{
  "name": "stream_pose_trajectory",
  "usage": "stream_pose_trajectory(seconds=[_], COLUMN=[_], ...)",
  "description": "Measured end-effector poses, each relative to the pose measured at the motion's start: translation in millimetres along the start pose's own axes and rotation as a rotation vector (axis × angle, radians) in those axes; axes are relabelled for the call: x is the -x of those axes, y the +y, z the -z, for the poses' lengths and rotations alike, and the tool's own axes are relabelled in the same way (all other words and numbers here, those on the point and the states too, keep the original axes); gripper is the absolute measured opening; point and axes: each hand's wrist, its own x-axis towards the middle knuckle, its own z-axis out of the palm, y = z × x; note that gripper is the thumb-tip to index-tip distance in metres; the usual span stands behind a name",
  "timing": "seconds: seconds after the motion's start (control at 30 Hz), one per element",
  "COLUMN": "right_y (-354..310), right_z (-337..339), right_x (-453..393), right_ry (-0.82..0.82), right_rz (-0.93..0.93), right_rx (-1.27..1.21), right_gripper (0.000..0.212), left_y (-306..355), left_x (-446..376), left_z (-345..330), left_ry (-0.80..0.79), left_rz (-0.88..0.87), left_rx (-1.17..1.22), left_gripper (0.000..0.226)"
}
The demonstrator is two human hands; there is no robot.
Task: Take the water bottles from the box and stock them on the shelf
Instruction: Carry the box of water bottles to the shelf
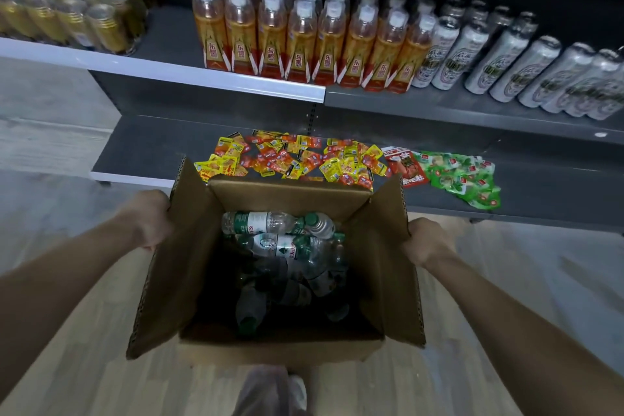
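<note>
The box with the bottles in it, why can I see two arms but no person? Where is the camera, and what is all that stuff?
The camera sits on the person's head and looks down, so you only see their arms. The left hand and the right hand each keep a grip on a side flap of the cardboard box. Inside lie water bottles with green caps, all jumbled. Behind the box is a low shelf with snack packets. The shelf above holds orange drink bottles and silver cans.

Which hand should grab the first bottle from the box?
Either, marginally left: both hands grip box flaps. Top water bottle has its body toward left hand, cap toward right hand.
</note>
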Motion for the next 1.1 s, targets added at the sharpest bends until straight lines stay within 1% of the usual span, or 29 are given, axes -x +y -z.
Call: stream_pose_trajectory(seconds=[0.1,0.23,0.37,0.47,0.7,0.73,0.8,0.87,0.93,1.0,1.1], right_y=[-13.4,-29.2,-41.4,-40.0,-41.1,-41.7,-43.6,-46.6,-51.0,-57.3,-66.9], right_z=[-0.2,3.1,9.2,11.7,15.3,15.9,17.4,19.4,21.3,24.2,29.6], right_x=[-15.4,-32.3,-50.3,-51.5,-53.3,-53.0,-52.0,-50.2,-47.1,-43.6,-39.9], right_ry=[0.002,-0.01,-0.027,-0.032,-0.045,-0.037,-0.011,0.031,0.087,0.141,0.182], right_rz=[-0.016,-0.037,-0.052,-0.048,-0.052,-0.056,-0.077,-0.107,-0.12,-0.091,-0.025], right_rx=[0.006,0.016,0.03,0.054,0.068,0.068,0.046,0.008,0.002,0.024,0.066], right_gripper=[0.02,0.019,0.02,0.022,0.026,0.027,0.027,0.03,0.035,0.037,0.047], left_y=[4.2,10.7,19.3,22.5,30.7,32.9,35.8,39.6,46.2,53.7,59.3], left_x=[-21.1,-46.3,-67.3,-71.0,-82.0,-81.5,-80.3,-78.0,-73.8,-68.8,-62.9], left_z=[4.6,11.5,19.4,18.0,20.4,19.7,19.2,20.8,22.0,21.5,18.0], left_ry=[-0.027,-0.054,-0.062,-0.069,-0.087,-0.064,0.048,0.211,0.317,0.354,0.293], left_rz=[-0.015,-0.032,-0.032,-0.036,-0.08,-0.093,-0.109,-0.107,-0.122,-0.185,-0.263], left_rx=[-0.033,-0.092,-0.097,-0.14,-0.334,-0.36,-0.362,-0.289,-0.221,-0.218,-0.257], left_gripper=[0.022,0.01,0.019,0.02,0.024,0.023,0.02,0.016,0.017,0.021,0.026])
